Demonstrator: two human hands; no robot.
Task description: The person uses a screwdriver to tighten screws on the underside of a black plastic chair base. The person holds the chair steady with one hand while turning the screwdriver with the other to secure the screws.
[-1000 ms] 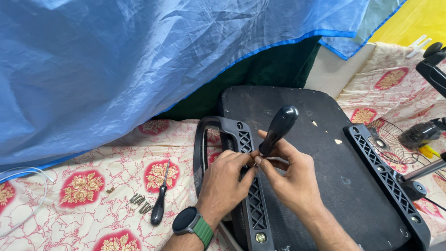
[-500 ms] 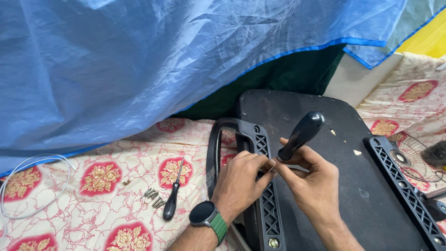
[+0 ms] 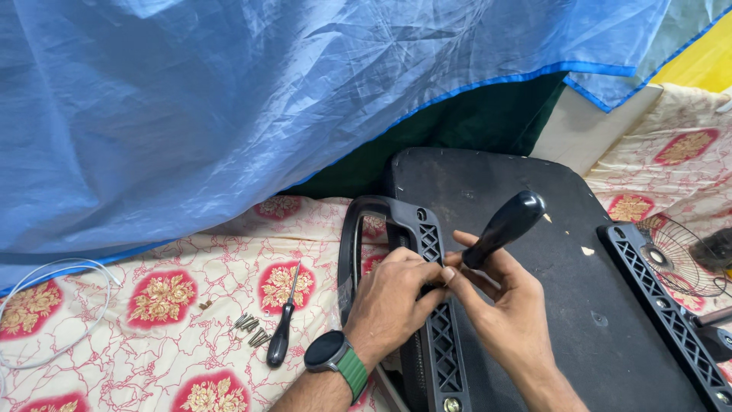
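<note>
Right hand point(image 3: 507, 309) grips a black-handled screwdriver point(image 3: 503, 227), handle tilted up-right. Left hand point(image 3: 396, 294) pinches at its tip, over the left armrest bracket point(image 3: 427, 305) on the black seat underside point(image 3: 526, 275). Second screwdriver point(image 3: 282, 332) and loose screws point(image 3: 252, 329) lie on the floral sheet point(image 3: 168, 343).

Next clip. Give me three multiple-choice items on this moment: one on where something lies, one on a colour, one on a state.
1. Where does the spare screwdriver lie?
A. on the black panel
B. on the patterned cloth, left of the left hand
C. in the right hand

2. What colour is the watch strap?
A. green
B. red
C. white

3. How is the black-handled tool held?
A. lying flat, untouched
B. hanging from the blue sheet
C. in the right hand, handle tilted up and away

Key: 1 B, it rests on the patterned cloth beside loose screws, left of the left hand. 2 A, the band on the left wrist is green. 3 C, the right hand grips its lower end over the black armrest.
</note>
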